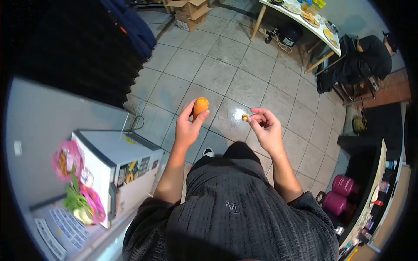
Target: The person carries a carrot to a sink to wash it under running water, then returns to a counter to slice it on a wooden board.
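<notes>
Left hand raised at chest height, fingers curled around an orange fruit pinched upright between thumb and fingertips, top half showing above the grip. Right hand level with it and well apart, thumb and forefinger closed on a small yellowish piece, other fingers loosely bent; cannot tell what the piece is. Between and beneath both hands, grey tiled floor with a bright glare spot just under the small piece. Below the left hand, a white box-like cabinet with stickers on its side, and further left of it pink and green bags. Far beyond the right hand, a white tabletop carrying plates of food, a dark pot on the floor under it. Right of the right hand, a dark chair draped with clothing; lower down on that side, two magenta cylinders.
</notes>
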A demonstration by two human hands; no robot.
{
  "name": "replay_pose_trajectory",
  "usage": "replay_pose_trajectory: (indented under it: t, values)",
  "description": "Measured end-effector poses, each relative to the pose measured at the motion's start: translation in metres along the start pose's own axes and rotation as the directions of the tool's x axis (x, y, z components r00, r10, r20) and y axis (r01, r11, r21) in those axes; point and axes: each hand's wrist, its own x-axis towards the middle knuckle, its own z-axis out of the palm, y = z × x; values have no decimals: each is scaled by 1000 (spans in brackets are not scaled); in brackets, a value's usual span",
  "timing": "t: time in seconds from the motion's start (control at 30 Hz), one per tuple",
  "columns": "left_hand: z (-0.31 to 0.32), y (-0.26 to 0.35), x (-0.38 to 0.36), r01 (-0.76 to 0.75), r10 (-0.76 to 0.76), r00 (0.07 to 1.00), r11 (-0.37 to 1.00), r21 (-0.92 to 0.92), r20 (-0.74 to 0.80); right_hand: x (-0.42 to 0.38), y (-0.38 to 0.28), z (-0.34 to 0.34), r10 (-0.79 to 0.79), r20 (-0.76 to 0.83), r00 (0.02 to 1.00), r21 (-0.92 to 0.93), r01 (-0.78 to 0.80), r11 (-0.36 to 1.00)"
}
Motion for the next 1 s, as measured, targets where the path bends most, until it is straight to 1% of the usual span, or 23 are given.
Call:
replay_pose_trajectory:
  t: [0.03, 0.1, 0.17, 0.23, 0.27, 0.3, 0.33, 0.4, 0.43, 0.5, 0.53, 0.6, 0.67, 0.77, 0.83, 0.93, 1.0]
  values:
    - [0, 2, 24, 15, -16, 1000, 1000, 3, 26, 14, 0, 0, 19, -23, 1000, 5, -19, 1000]
    - [5, -1, 73, -17, 19, 998, 999, -36, 65, 47, 4, -2, 63, -103, 993, 42, -59, 997]
    - [8, -17, 119, 0, 1, 996, 1000, -20, 89, 84, 23, -6, 82, -144, 986, 52, -75, 996]
    - [17, -36, 165, 17, -16, 996, 1000, -9, 93, 123, 38, -14, 149, -185, 971, 95, -133, 987]
    - [21, -44, 188, 40, -38, 994, 999, -14, 103, 146, 42, -17, 149, -218, 965, 65, -138, 988]
    - [27, -48, 209, 64, -62, 992, 998, -15, 114, 165, 47, -22, 159, -216, 963, 67, -148, 987]
    - [33, -52, 236, 53, -52, 992, 999, -12, 115, 194, 51, -27, 151, -216, 965, 71, -139, 988]
    - [42, -56, 276, 138, -127, 988, 983, -123, 93, 251, 42, -35, 144, -218, 965, 69, -132, 989]
    - [44, -54, 294, 138, -127, 987, 984, -116, 96, 278, 38, -39, 146, -221, 964, 76, -132, 988]
    - [44, -48, 342, 138, -126, 985, 985, -100, 117, 337, 29, -45, 59, -192, 980, 39, -53, 998]
    - [44, -43, 364, 133, -121, 985, 987, -95, 119, 362, 26, -48, 45, -179, 983, 15, -43, 999]
    - [40, -37, 404, 93, -88, 994, 992, -83, 71, 416, 11, -44, 36, -161, 986, 0, -36, 999]
    - [30, -40, 442, 74, -71, 997, 995, -64, 43, 466, -1, -38, -3, -109, 994, -34, 0, 999]
    - [17, -56, 505, 43, -44, 999, 998, -51, -5, 538, 7, -25, -21, -49, 999, -23, 20, 1000]
    - [12, -70, 557, 72, -83, 993, 991, -112, -89, 587, 17, -14, -17, -61, 998, -21, 16, 1000]
    - [2, -90, 643, 108, -112, 993, 988, -110, -26, 653, 30, -2, 80, -88, 993, 23, -78, 997]
    - [2, -86, 697, 156, -153, 988, 983, -98, 37, 689, 26, 4, 92, -135, 987, 36, -88, 995]
